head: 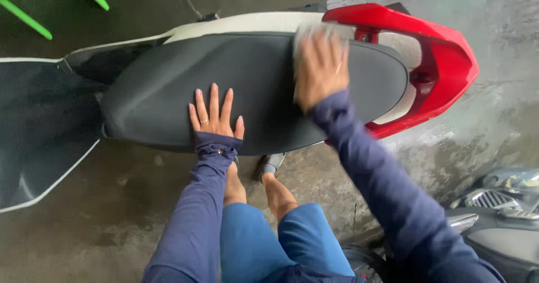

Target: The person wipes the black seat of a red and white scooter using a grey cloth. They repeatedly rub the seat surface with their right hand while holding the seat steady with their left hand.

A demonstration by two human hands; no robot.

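Note:
A scooter lies across the view with a long black seat [247, 86] and a red rear grab rail [443, 64]. My left hand [215, 114] rests flat on the near edge of the seat, fingers spread, a ring on one finger. My right hand [320, 67] presses a pale cloth [306, 33] against the rear part of the seat; the hand is blurred with motion and covers most of the cloth. Both arms wear dark blue sleeves.
The scooter's black floorboard [39, 126] with white trim is at the left. Wet concrete floor [112, 215] lies below. Green plastic chair legs [33, 8] stand at top left. Part of another scooter [499, 215] is at lower right. My knees in blue trousers are beneath.

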